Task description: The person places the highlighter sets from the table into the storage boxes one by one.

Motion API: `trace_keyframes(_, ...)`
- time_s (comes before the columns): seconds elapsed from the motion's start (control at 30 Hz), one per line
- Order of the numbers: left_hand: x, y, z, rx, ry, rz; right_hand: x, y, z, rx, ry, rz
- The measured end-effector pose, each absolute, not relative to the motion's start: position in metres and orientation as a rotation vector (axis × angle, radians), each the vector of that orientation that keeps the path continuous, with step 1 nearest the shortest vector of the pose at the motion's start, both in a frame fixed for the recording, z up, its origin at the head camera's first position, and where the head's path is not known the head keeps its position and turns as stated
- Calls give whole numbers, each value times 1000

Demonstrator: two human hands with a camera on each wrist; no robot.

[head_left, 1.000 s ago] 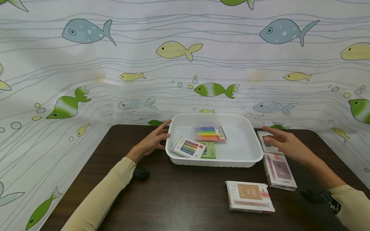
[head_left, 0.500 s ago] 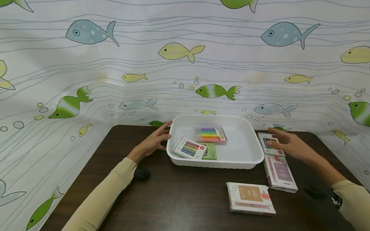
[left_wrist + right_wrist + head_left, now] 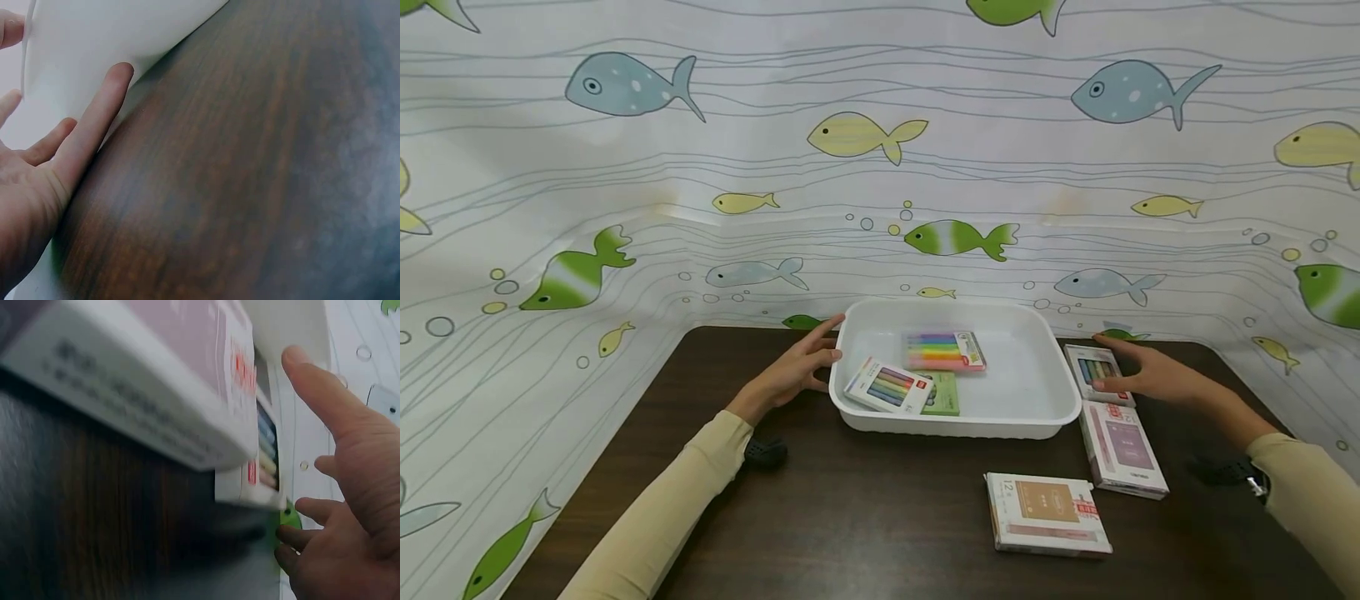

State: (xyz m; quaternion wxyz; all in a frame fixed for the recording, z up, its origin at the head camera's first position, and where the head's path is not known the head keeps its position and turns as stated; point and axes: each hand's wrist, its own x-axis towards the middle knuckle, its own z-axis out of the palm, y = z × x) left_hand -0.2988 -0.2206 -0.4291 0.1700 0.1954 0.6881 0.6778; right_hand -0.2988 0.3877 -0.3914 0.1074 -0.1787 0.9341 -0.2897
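My left hand [image 3: 790, 372] lies against the left side of a white plastic tray [image 3: 1022, 425], its fingers spread and fairly straight. In the left wrist view, the fingers [image 3: 103, 103] meet the tray's outer wall. My right hand [image 3: 1157, 383] hovers with thumb and fingers apart around a small white box with a window showing coloured sticks [image 3: 1084, 367], right of the tray. From the right wrist, the thumb [image 3: 319, 387] stands clear of this windowed box [image 3: 267, 450]; whether other fingers touch it I cannot tell. A white-and-purple box [image 3: 1126, 450] lies just nearer.
Inside the tray, towards the left, are a white box of coloured sticks [image 3: 887, 387], a green box [image 3: 946, 396] and a clear pack of rainbow-coloured pens [image 3: 943, 352]. A white-and-brown box [image 3: 1048, 512] lies on the dark table [image 3: 865, 517]. Fish-patterned sheeting [image 3: 760, 233] surrounds the table.
The right hand has shifted slightly rightward and lower over the windowed box, so more of its window shows. My left hand stays at the tray.
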Motion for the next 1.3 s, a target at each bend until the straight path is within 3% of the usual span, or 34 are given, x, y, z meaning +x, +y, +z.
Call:
trace_keyframes(0.53, -298, -224, -433, 540, 1947, 1945, -314, 407, -405, -581, 2665, -805)
trace_keyframes(1.3, -302, -223, -431, 540, 1911, 1931, -304, 400, -404, -625, 2908, -657)
